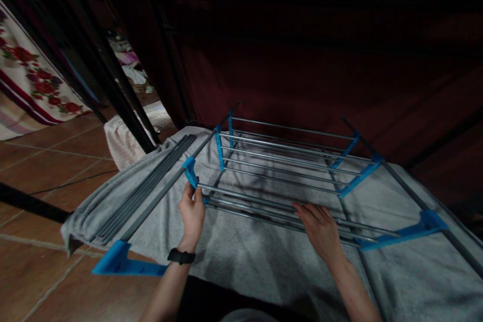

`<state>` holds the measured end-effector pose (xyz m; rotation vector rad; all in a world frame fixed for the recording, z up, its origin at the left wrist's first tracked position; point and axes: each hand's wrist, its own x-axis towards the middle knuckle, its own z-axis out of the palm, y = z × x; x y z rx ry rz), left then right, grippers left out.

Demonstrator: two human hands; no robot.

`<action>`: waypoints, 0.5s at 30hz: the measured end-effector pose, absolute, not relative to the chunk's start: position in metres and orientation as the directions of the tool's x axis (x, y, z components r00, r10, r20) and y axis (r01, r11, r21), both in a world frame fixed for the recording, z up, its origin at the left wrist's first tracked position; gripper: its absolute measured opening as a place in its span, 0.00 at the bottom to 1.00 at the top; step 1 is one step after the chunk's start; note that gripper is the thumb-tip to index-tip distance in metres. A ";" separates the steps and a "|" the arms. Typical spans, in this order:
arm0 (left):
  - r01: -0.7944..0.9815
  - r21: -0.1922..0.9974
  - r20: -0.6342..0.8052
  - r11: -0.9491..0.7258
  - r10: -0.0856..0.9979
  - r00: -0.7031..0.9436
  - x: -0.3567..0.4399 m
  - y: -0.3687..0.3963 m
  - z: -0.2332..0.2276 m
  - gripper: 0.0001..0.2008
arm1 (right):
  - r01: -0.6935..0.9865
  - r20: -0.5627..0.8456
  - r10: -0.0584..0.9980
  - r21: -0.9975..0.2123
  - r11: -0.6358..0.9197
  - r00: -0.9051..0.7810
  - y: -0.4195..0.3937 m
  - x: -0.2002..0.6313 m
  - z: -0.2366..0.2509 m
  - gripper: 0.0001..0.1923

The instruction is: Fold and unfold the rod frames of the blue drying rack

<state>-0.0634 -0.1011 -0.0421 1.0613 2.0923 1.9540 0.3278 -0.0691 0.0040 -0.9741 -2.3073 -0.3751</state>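
A partly assembled rack of grey poles, blue plastic brackets and thin metal rods lies on a grey blanket [241, 256]. My left hand [191, 210], with a dark band on its wrist, pinches one end of a metal rod where it meets a blue bracket [190, 171] on the left pole [154, 201]. My right hand [317, 224] is closed over the same front group of metal rods [249, 200], nearer their right end; its fingertips are partly hidden. At the right, those rods reach another blue bracket [407, 234], and at least one rod end lies loose over it.
Several loose grey poles [151, 186] lie side by side at the left. A blue bracket [124, 261] sticks out at the near left. Dark metal posts [113, 75] stand at the left, and a dark red curtain [287, 75] hangs behind.
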 end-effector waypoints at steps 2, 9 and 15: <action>0.433 0.901 0.387 -0.042 0.530 -0.754 -0.061 -0.102 -0.040 0.24 | 0.722 0.628 0.551 0.027 0.691 -0.550 -0.069 0.328 0.004 0.15; 0.492 0.870 0.434 -0.016 0.496 -0.752 -0.047 -0.104 -0.032 0.23 | 0.723 0.620 0.562 0.013 0.691 -0.548 -0.068 0.332 0.002 0.15; 0.496 0.868 0.433 -0.014 0.511 -0.743 -0.044 -0.106 -0.032 0.23 | 0.729 0.619 0.566 0.015 0.684 -0.544 -0.069 0.330 -0.002 0.15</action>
